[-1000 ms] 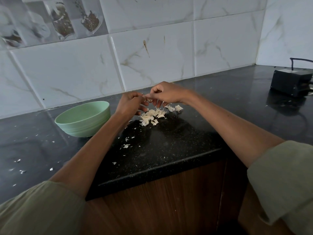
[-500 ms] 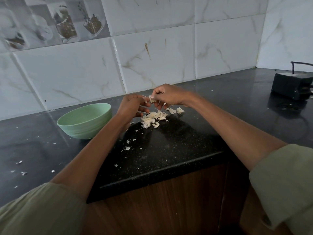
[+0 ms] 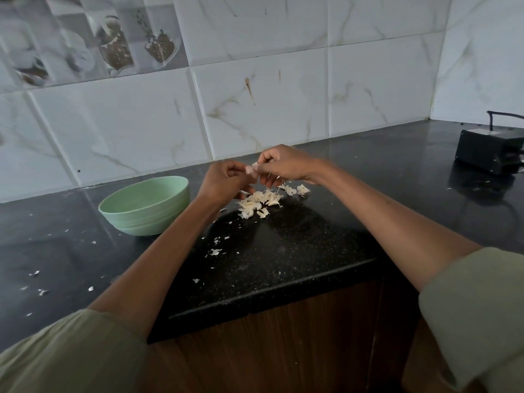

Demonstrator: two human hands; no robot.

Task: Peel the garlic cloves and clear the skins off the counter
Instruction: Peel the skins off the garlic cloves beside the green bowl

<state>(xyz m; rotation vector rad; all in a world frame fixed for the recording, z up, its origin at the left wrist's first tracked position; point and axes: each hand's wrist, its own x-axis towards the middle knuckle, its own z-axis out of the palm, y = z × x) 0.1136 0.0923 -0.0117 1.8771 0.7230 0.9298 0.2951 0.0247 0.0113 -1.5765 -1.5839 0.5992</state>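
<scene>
Both hands are meeting above the black bench (image 3: pixel 297 251), a little way in front of the marble-patterned wall tiles (image 3: pixel 283 109). The left hand (image 3: pixel 224 181) is curling its fingers and pinching 1 garlic clove (image 3: pixel 251 170) at the fingertips. The right hand (image 3: pixel 286 164) is pinching the same clove from the other side, thumb and forefinger closing on its top end while the other fingers are hanging loosely curled beneath. The clove is sitting between the 2 hands, off the bench surface.

Directly below the hands, a pile of garlic skins and cloves (image 3: pixel 259 202) is lying on the bench; which pieces are skins and which are cloves is hard to tell. Small white skin flakes (image 3: pixel 216 251) are lying scattered nearer the bench edge and further left.

A pale green bowl (image 3: pixel 144 207) is standing upright on the bench just left of the left forearm, apart from the pile. A black boxy device (image 3: pixel 487 150) is sitting at the far right, well apart from the hands. Pale green sleeves (image 3: pixel 476 313) are covering both upper arms.
</scene>
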